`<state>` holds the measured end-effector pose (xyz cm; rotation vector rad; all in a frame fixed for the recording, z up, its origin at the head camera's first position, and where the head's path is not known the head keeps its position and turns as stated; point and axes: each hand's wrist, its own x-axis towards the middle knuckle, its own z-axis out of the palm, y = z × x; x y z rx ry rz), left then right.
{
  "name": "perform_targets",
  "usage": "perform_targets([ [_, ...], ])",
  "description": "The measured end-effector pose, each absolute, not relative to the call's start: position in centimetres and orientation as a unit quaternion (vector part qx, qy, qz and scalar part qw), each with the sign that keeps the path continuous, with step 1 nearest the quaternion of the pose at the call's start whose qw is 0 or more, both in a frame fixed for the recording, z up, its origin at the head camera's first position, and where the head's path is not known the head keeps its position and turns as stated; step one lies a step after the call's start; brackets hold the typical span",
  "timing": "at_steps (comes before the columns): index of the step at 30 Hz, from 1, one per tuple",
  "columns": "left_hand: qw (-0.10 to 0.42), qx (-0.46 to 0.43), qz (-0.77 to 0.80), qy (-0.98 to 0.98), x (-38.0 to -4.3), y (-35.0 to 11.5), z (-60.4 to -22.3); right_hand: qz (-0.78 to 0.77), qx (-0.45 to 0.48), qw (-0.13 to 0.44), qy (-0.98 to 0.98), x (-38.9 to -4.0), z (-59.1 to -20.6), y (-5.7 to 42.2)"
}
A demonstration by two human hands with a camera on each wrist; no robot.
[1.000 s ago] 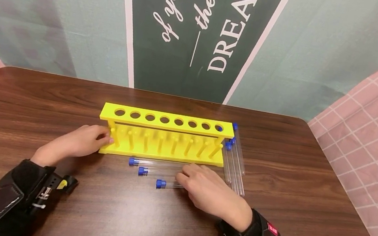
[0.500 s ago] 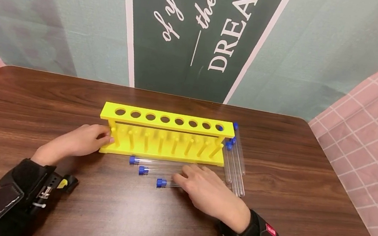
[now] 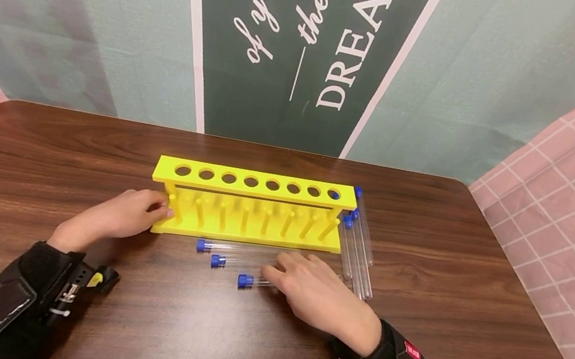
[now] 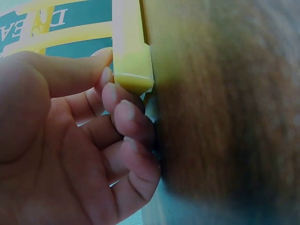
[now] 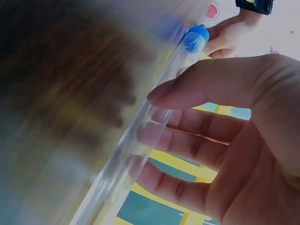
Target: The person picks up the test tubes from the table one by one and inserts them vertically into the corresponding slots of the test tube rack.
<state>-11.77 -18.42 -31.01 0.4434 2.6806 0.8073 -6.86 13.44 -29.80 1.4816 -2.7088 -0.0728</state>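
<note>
A yellow test tube rack [image 3: 253, 191] stands on the table in the head view. At its left end, my left hand [image 3: 121, 215] pinches the edge between thumb and fingertips, as the left wrist view shows on the yellow edge [image 4: 133, 61]. In front of the rack lie three clear, blue-capped test tubes. My right hand [image 3: 313, 289] holds the nearest test tube [image 5: 115, 159], thumb on one side and fingers on the other. Its blue cap [image 3: 245, 281] points left. The middle tube [image 3: 234, 261] and farthest tube [image 3: 237, 249] are partly hidden behind the right hand.
Several capped test tubes [image 3: 358, 261] lie side by side at the rack's right end, caps away from me. Blue shows through the rack's rightmost hole [image 3: 333, 194]. The brown table [image 3: 446, 255] ends at a printed cloth backdrop [image 3: 278, 81].
My right hand has shifted very slightly left along the nearest test tube, and that tube has barely stirred. The left hand and the rack have stayed put.
</note>
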Motion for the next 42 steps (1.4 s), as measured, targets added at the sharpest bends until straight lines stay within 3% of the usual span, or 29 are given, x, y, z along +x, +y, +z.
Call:
perform_targets([
  [42, 0.158, 0.152, 0.282, 0.934, -11.7, -18.3, -30.8, 0.028, 0.484, 0.026, -0.874, -7.0, -28.6, 13.3],
])
